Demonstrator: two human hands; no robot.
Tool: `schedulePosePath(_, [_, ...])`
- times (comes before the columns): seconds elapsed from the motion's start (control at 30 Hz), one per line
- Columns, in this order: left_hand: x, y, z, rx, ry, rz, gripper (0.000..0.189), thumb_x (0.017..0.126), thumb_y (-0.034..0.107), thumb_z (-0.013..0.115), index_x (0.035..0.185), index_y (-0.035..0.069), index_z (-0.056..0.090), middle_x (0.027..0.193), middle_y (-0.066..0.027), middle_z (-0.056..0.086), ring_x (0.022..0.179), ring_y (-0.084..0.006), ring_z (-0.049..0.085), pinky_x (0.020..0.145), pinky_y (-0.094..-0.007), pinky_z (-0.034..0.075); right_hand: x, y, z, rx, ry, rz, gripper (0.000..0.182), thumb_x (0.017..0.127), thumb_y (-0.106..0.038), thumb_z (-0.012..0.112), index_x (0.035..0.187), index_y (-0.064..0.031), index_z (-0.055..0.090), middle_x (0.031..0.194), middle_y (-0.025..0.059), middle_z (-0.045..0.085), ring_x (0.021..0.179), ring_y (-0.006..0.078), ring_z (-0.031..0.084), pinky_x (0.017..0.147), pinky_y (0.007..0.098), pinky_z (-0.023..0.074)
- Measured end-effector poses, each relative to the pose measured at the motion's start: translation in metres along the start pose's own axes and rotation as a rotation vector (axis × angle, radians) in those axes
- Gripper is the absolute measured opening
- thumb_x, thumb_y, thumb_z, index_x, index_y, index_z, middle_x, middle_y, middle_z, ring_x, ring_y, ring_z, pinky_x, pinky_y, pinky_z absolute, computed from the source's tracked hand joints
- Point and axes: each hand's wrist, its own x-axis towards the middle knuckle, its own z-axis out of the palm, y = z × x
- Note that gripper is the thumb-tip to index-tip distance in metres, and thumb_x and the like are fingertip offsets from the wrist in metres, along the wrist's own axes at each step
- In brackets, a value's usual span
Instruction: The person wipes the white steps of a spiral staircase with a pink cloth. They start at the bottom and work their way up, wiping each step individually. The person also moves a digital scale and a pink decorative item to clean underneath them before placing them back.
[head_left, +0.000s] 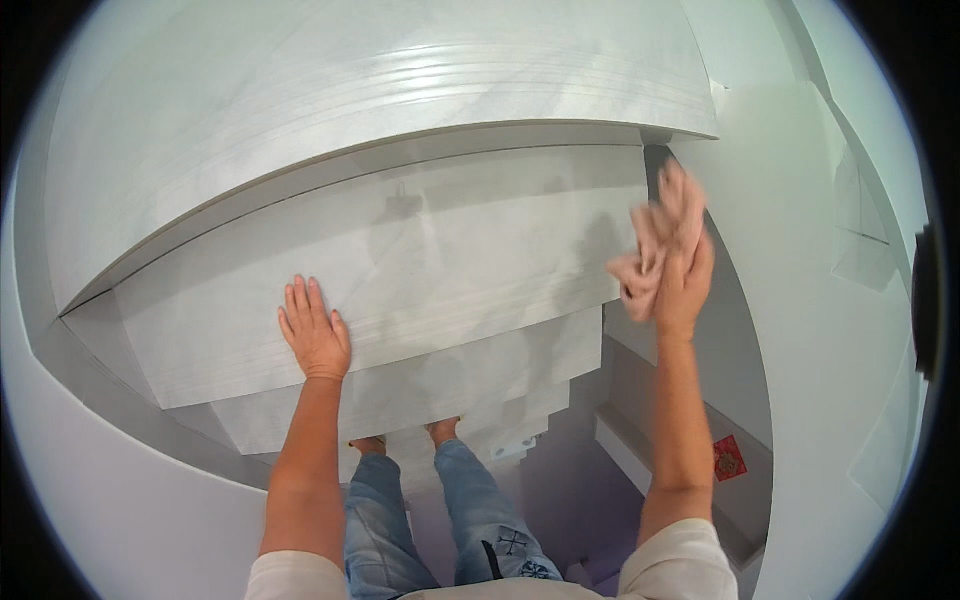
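Note:
My left hand (315, 330) lies flat on a pale grey-white stair tread (465, 247), palm down with the fingers spread a little. A crumpled pink cloth (660, 240) is gripped in my right hand (684, 289), near the right end of the same tread. Cloth and hand are slightly blurred. From this view I cannot tell whether the cloth touches the stair or the side wall. Soft shadows and a faint reflection fall across the tread.
A higher tread (420, 82) overhangs at the top. Lower steps (480, 360) descend toward my feet (442, 429). Pale wall (135, 480) curves along the left, and a white wall panel (795, 262) stands at right. A red square decoration (729, 458) is below on the right.

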Motion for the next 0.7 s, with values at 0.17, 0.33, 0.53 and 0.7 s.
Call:
schedulePosePath(0.17, [0.001,-0.006,-0.008,-0.010,-0.009,-0.048,0.058,0.087,0.017,0.047,0.142,0.005,0.031,0.150,-0.0151,0.025,0.139,-0.0326,0.021,0.111,-0.0508,0.015,0.102,-0.173,0.110,-0.213,-0.267,-0.447,0.034,0.080,-0.014,0.049,0.112,-0.0045,0.054,0.103,0.0078,0.060,0.094,0.0221,0.055,0.077,0.0388,0.0455])
schedulePosePath(0.33, [0.034,0.017,-0.092,-0.321,0.052,0.030,0.048,0.086,0.013,0.053,0.132,0.005,0.044,0.142,-0.0150,0.038,0.130,-0.0326,0.035,0.108,-0.0513,0.022,0.129,-0.171,0.172,-0.406,-0.160,-0.442,0.036,0.081,-0.025,0.051,0.115,-0.0127,0.053,0.112,0.0052,0.059,0.105,0.0257,0.053,0.086,0.0413,0.0434])
schedulePosePath(0.53, [0.192,0.019,-0.196,-0.036,0.403,0.066,0.053,0.093,0.033,0.045,0.139,0.007,0.037,0.147,-0.0121,0.032,0.138,-0.0280,0.026,0.111,-0.0484,0.019,0.128,-0.175,0.170,-0.302,-0.132,-0.456,0.037,0.076,-0.019,0.056,0.113,-0.0122,0.053,0.107,0.0057,0.058,0.098,0.0270,0.055,0.081,0.0430,0.0445])
schedulePosePath(0.7, [0.210,0.007,-0.177,0.097,0.237,-0.095,0.057,0.095,0.039,0.039,0.143,0.009,0.031,0.151,-0.0101,0.026,0.141,-0.0273,0.019,0.112,-0.0481,0.016,0.126,-0.179,0.172,-0.258,-0.102,-0.496,0.044,0.070,-0.017,0.062,0.112,-0.0114,0.054,0.103,0.0057,0.057,0.093,0.0277,0.055,0.076,0.0440,0.0452])
